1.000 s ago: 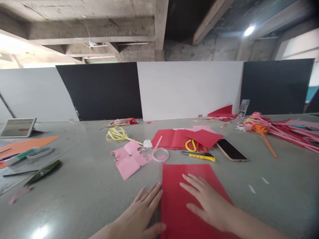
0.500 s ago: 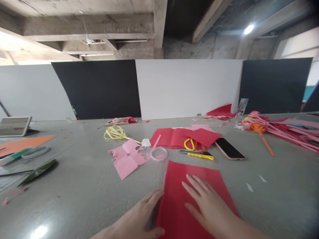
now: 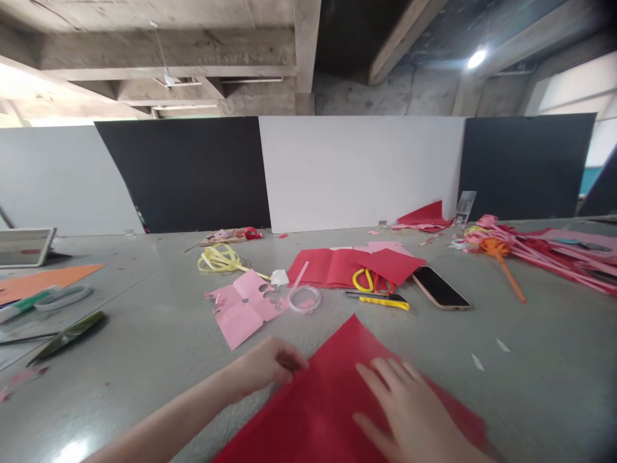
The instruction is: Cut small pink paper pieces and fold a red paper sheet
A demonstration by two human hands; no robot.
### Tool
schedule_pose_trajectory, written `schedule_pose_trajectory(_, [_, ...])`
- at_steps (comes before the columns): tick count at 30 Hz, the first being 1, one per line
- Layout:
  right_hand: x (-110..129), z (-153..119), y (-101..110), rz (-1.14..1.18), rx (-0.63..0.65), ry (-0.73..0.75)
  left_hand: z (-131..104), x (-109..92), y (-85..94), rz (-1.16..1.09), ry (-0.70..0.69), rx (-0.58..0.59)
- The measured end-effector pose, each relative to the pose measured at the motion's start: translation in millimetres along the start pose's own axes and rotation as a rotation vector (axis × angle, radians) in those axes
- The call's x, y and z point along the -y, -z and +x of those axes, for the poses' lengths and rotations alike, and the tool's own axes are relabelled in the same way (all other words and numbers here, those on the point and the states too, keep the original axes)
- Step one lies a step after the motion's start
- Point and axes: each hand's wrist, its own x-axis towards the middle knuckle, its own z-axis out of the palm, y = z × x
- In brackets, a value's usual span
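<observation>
A large red sheet lies turned on the grey table, one corner pointing away from me. My left hand is at its left edge, fingers curled and closed on that edge. Flat on the sheet's right part rests my right hand, its fingers spread, slightly blurred. Beyond the sheet are a pink paper with cut holes, a roll of clear tape, a yellow-handled cutter and scissors with yellow and red handles.
Folded red paper and a phone lie further back. Pink strips and an orange stick are at the right. At the left sit a tablet, orange paper and a green wrapped item.
The red sheet has rotated, so a corner now points away. My left hand has moved up and left along its edge. My right hand stays on the sheet, and the view has shifted slightly.
</observation>
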Motion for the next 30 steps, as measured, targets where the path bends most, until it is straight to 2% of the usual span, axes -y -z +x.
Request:
schedule_pose_trajectory(3, [2,-1,0,0.020,-0.045,0.049,6,-2,9.1,-0.010,0.015,0.036])
schedule_pose_trajectory(11, [0,1,5,0.240,0.019,0.028,18,-15,15.7,0.163,-0.064,0.071])
schedule_pose_trajectory(13, [-7,5,7,0.300,-0.006,0.000,20,-18,15.9,0.229,-0.106,0.072])
schedule_pose_trajectory(18, [-41,16,3,0.295,-0.184,-0.108,21,-32,15.8,0.386,-0.223,0.085])
schedule_pose_trajectory(20, [-52,20,0,0.354,-0.159,-0.132,21,-37,15.0,0.434,-0.270,0.108])
schedule_pose_trajectory(22, [-58,23,-2,0.453,-0.079,-0.167,22,-42,13.8,0.471,-0.315,0.138])
schedule_pose_trajectory(26, [-56,25,3,0.601,0.071,-0.221,24,-47,11.8,0.527,-0.373,0.150])
schedule_pose_trajectory(30, [-52,25,13,0.650,0.051,-0.258,25,-46,13.2,0.539,-0.372,0.153])
